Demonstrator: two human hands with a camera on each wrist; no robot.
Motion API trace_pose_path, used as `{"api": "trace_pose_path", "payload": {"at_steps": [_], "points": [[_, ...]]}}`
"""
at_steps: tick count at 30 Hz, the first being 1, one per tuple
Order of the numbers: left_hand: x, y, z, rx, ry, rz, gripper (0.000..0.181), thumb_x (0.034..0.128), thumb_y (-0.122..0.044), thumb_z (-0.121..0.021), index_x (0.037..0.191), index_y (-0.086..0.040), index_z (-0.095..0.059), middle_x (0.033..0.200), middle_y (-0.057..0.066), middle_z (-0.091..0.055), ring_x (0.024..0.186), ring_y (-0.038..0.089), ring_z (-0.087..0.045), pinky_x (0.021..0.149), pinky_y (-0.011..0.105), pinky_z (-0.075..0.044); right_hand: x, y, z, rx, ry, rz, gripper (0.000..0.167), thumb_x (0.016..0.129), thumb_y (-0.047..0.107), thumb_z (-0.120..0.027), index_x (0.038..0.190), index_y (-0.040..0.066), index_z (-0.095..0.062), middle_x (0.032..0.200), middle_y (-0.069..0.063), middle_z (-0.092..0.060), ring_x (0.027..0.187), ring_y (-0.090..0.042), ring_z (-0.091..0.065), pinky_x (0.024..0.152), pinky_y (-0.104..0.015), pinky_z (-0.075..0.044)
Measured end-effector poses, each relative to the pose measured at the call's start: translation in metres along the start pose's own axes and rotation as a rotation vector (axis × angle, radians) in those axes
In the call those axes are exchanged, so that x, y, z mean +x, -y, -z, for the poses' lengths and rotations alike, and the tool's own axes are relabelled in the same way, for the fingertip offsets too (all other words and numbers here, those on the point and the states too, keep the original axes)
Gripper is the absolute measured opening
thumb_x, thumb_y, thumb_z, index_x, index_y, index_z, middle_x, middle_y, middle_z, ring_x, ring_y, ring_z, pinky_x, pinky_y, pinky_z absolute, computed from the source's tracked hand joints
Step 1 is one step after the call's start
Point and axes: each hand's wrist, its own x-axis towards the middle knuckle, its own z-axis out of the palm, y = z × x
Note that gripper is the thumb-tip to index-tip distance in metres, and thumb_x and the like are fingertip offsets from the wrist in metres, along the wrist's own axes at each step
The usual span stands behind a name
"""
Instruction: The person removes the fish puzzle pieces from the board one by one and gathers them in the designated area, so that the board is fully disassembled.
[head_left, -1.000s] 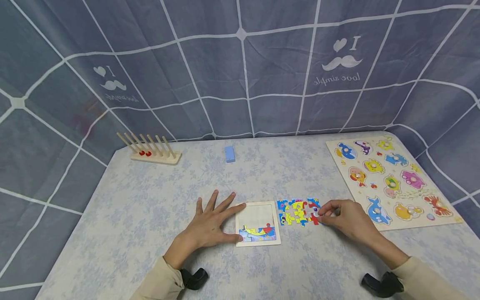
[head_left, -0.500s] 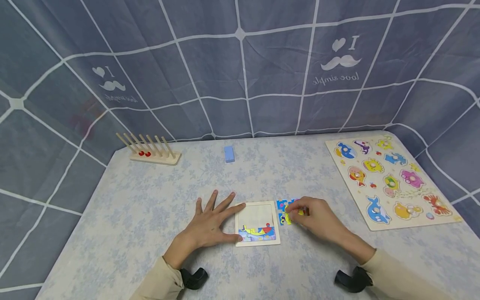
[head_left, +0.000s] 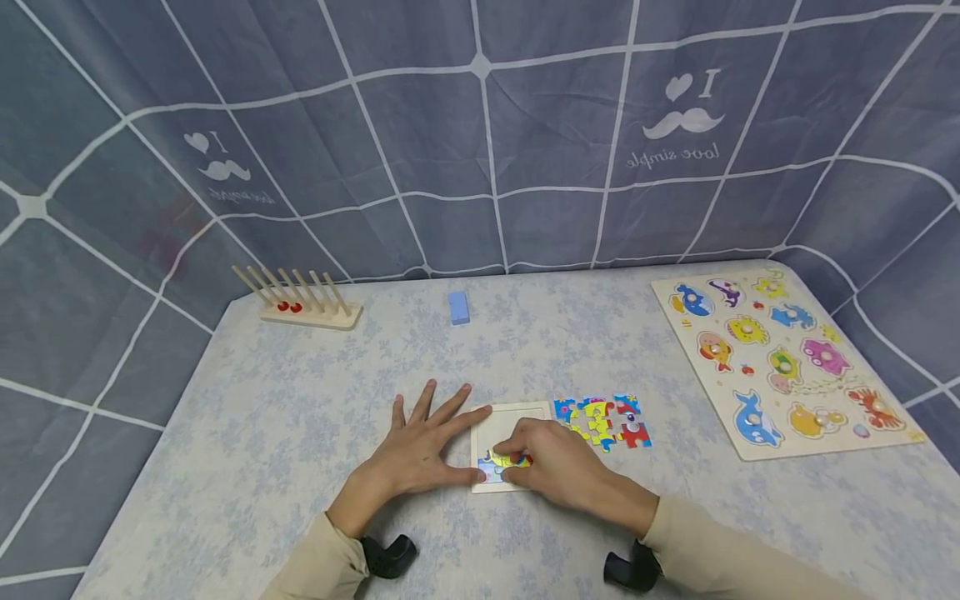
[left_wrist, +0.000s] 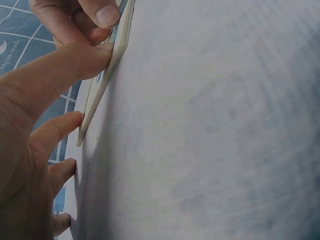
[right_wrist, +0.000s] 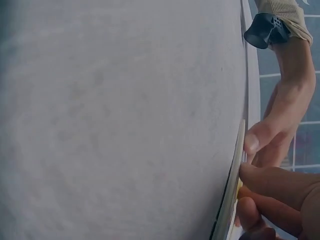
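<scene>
My left hand (head_left: 416, 454) lies with spread fingers at the left side of a small square wooden puzzle tray (head_left: 474, 446). Its thumb touches the lower left corner and its index finger the upper left; the left wrist view shows the thumb (left_wrist: 92, 62) on the tray's edge. My right hand (head_left: 573, 467) is over the tray's lower right. Its thumb and curled index finger pinch a yellow jigsaw puzzle piece (head_left: 517, 461) in the bottom rows, mostly hidden by the fingers. Right of the tray lie several loose jigsaw pieces (head_left: 600, 421), in blue, yellow and red.
A large peg puzzle board (head_left: 731, 371) with sea animals fills the right side. At the back left stands a wooden peg rack (head_left: 318, 312) with red beads. A blue block (head_left: 459, 308) sits near the back edge, before a tiled-pattern curtain (head_left: 555, 142).
My right hand has left the red puzzle piece at the right end of the loose group and moved left, over the tray. The left hand has stayed where it was.
</scene>
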Motion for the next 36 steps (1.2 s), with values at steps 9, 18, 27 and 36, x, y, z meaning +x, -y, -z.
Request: {"api": "trace_pose_path", "payload": {"at_steps": [9,18,27,36], "points": [[-0.001,0.002,0.001,-0.004,-0.002,-0.03,0.081,0.0817,-0.068,-0.064,0.152,-0.037,-0.037,0.163,0.001,-0.019,0.147,0.046,-0.001,0.103,0.078,-0.001,0.004,0.003,-0.003,-0.01,-0.01,-0.046,0.019,0.076,0.012,-0.083,0.094,0.013,-0.08,0.078,0.012,-0.064,0.07,-0.001,-0.056,0.058,-0.02,-0.045],[-0.002,0.002,0.001,0.009,0.011,-0.028,0.091,0.0763,-0.073,-0.066,0.154,-0.038,-0.033,0.164,0.001,-0.015,0.147,0.045,0.002,0.104,0.078,0.0,0.007,0.005,-0.003,0.019,-0.012,-0.071,0.018,0.074,0.011,-0.084,0.087,0.018,-0.073,0.073,0.014,-0.063,0.069,-0.001,-0.058,0.059,-0.022,-0.046],[-0.001,0.001,0.001,0.015,0.024,-0.023,0.097,0.0725,-0.075,-0.067,0.155,-0.038,-0.031,0.165,-0.001,-0.012,0.147,0.044,0.005,0.104,0.077,0.002,0.0,0.006,-0.002,0.187,-0.009,-0.041,0.016,0.078,0.01,-0.082,0.079,0.023,-0.072,0.074,0.017,-0.069,0.065,0.0,-0.06,0.059,-0.024,-0.045],[-0.001,0.001,0.001,0.019,0.036,-0.013,0.102,0.0694,-0.076,-0.069,0.155,-0.037,-0.03,0.165,-0.001,-0.011,0.147,0.044,0.005,0.104,0.078,0.001,-0.003,0.003,-0.001,0.302,0.076,-0.04,0.012,0.08,0.012,-0.08,0.086,0.021,-0.076,0.08,0.015,-0.073,0.082,0.001,-0.068,0.079,-0.028,-0.05]]}}
